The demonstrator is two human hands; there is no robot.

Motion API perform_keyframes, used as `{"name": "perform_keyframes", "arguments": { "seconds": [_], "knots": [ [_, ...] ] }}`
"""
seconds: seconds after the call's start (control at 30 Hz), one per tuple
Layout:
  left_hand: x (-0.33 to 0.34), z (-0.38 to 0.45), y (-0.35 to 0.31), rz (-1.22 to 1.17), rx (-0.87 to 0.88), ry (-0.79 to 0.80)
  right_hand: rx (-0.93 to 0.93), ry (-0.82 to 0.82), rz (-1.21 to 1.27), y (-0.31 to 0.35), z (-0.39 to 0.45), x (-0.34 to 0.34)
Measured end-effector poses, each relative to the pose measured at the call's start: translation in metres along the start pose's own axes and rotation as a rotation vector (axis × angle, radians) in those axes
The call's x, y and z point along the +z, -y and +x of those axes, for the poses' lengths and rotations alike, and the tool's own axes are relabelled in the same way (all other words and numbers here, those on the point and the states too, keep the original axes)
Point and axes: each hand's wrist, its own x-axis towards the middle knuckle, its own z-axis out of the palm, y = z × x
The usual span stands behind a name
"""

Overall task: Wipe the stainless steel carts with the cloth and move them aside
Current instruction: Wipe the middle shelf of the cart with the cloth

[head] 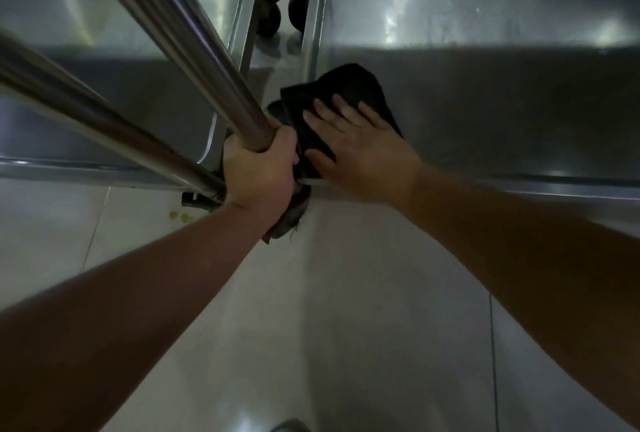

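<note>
Two stainless steel carts stand side by side below me. My left hand (259, 168) grips the lower end of a steel upright post (194, 50) of the left cart (104, 85). My right hand (360, 151) lies flat with fingers spread on a black cloth (346, 92), pressing it onto the near left corner of the right cart's shelf (485, 85). Part of the cloth hangs over the shelf's edge between the two hands.
Black caster wheels (277, 15) show in the narrow gap between the carts. A second steel rail (86, 119) of the left cart crosses the left side. Pale tiled floor (311, 327) spreads beneath my arms, with small yellow specks (180, 216) near the left cart.
</note>
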Motion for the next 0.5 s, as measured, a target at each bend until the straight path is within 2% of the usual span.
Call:
{"name": "perform_keyframes", "arguments": {
  "seconds": [0.17,0.33,0.4,0.47,0.5],
  "knots": [
    [0.0,0.003,0.001,0.022,-0.055,-0.043,-0.133,0.07,-0.094,-0.029,-0.048,-0.007],
    [-0.008,-0.003,-0.002,0.25,-0.079,-0.033,-0.125,0.041,-0.117,-0.063,-0.083,-0.01],
    [-0.012,-0.01,0.002,0.429,-0.114,-0.015,-0.107,0.054,-0.131,-0.082,-0.094,-0.012],
    [-0.011,-0.026,0.012,0.53,-0.21,-0.07,-0.099,0.07,-0.144,-0.102,-0.105,-0.014],
    [-0.007,-0.038,0.018,0.509,-0.318,-0.081,-0.096,0.074,-0.146,-0.111,-0.111,-0.015]
  ]
}}
